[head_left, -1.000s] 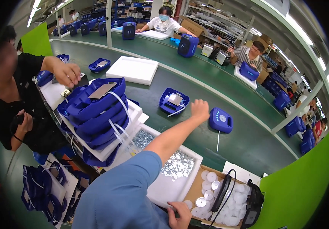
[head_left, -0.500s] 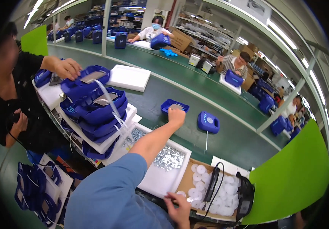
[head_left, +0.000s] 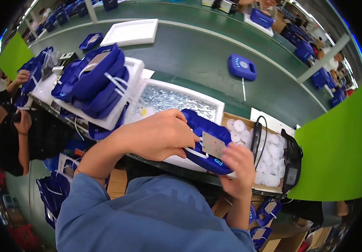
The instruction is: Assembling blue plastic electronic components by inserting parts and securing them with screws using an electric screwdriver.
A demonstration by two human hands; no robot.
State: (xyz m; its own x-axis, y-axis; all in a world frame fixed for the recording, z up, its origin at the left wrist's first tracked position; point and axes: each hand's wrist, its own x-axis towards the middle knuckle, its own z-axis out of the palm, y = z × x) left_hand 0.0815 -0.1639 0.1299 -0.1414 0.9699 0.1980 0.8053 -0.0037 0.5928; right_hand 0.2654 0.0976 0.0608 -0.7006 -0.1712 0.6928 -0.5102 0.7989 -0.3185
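Note:
A blue plastic housing (head_left: pixel 208 122), open side up, is tilted over the front of the white parts tray. A grey metal plate (head_left: pixel 213 145) with small holes sits inside it, and a white tube (head_left: pixel 198 153) bends along its left part. My left hand (head_left: pixel 160 133) is closed round the housing's left end, fingertips beside the tube. My right hand (head_left: pixel 240 166) is at the right end near the plate, its fingers smeared by motion; whether it grips anything is unclear. Small shiny metal parts (head_left: pixel 177 103) fill the tray (head_left: pixel 218 110).
Right of the tray, a cardboard box holds white discs (head_left: pixel 269 161), with a black mesh bag (head_left: pixel 294 164) beside it. Stacked blue housings (head_left: pixel 92 84) stand left. On the green belt lie another blue housing (head_left: pixel 242 67) and a white foam board (head_left: pixel 130 32). A co-worker stands left.
My left hand has brought the blue housing from the belt back toward me, over the tray. My right hand has risen from beside the disc box to the housing. The view has tilted downward.

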